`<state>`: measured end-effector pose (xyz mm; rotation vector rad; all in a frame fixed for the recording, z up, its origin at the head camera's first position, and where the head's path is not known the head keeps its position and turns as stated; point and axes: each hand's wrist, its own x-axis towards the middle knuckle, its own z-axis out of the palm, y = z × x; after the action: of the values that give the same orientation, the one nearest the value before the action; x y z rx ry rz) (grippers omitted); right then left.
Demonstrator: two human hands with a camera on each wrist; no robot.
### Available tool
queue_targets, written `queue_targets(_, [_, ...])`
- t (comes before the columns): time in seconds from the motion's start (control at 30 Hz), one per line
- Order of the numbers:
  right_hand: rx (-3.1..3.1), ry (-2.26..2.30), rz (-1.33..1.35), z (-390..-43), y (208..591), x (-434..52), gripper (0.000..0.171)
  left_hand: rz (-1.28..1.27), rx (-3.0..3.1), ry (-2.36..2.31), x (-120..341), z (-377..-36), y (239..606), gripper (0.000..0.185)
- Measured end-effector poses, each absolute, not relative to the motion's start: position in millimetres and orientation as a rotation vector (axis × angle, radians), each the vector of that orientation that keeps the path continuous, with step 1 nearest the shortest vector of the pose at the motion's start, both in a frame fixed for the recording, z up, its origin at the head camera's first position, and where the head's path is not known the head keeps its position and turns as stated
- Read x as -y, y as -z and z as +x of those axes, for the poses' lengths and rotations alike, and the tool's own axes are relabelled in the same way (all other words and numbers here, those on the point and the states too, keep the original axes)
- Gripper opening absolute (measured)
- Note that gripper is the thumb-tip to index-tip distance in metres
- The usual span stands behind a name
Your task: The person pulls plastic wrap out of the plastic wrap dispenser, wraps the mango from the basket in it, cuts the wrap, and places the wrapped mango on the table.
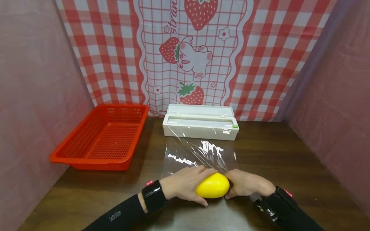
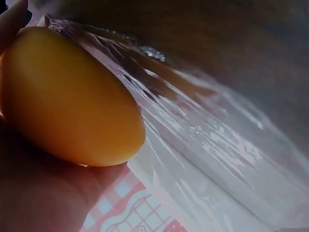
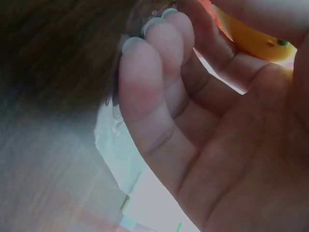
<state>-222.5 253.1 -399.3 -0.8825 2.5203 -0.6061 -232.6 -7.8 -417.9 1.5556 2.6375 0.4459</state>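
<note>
Head view: dark wood-grain table (image 1: pixel 289 166), boxed in by pinkish side curtains and a red-check strawberry cloth (image 1: pixel 190 51) hung at the back. A red perforated basket (image 1: pixel 101 138) sits at the left rear; a white cling-film dispenser box (image 1: pixel 200 125) stands lid-up against the cloth, with a clear sheet of cling film (image 1: pixel 199 154) drawn from it toward the person. A yellow egg-shaped object (image 1: pixel 213 185), smooth and glossy, lies at the near edge of that sheet, between both hands. The left hand (image 1: pixel 185 184) curls over its left end, fingers wrapped across the top and thumb beneath; the right hand (image 1: pixel 245 183) cups the right end, fingers bent around it. Likely reason for the two-sided hold: it steadies the round body on the film while the sheet's edge is gathered against it. Black sleeves and wrist bands on both arms. Left wrist view: the yellow object (image 2: pixel 67 101) fills the frame, plain and unmarked, resting in the palm, with wrinkled cling film (image 2: pixel 203 140) stretched taut from its far side, so the film appears already touching it. Right wrist view: the right hand's fingers (image 3: pixel 154 63) are curled inward, tips near the table and a pale edge of film; a sliver of the yellow object (image 3: pixel 256 41) shows behind them, a small green speck at its end. Whether these fingers pinch the film I cannot tell.
</note>
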Motion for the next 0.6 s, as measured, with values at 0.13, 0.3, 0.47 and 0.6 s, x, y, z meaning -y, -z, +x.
queue_targets(0.13, [-2.511, 0.609, -0.887, -223, 399, -253, 0.028, 1.537, -2.640, -0.423, 9, -232, 420, 0.100])
queue_targets(0.3, [-2.528, 0.573, -0.913, -223, 396, -253, 0.028, 1.511, -2.635, -0.415, 9, -231, 419, 0.103])
queue_targets(0.47, [-2.610, 0.495, -0.919, -220, 388, -254, 0.026, 1.476, -2.625, -0.444, 9, -229, 419, 0.103])
queue_targets(0.6, [-2.658, 0.466, -0.852, -215, 377, -253, 0.028, 1.455, -2.633, -0.448, 8, -229, 418, 0.097])
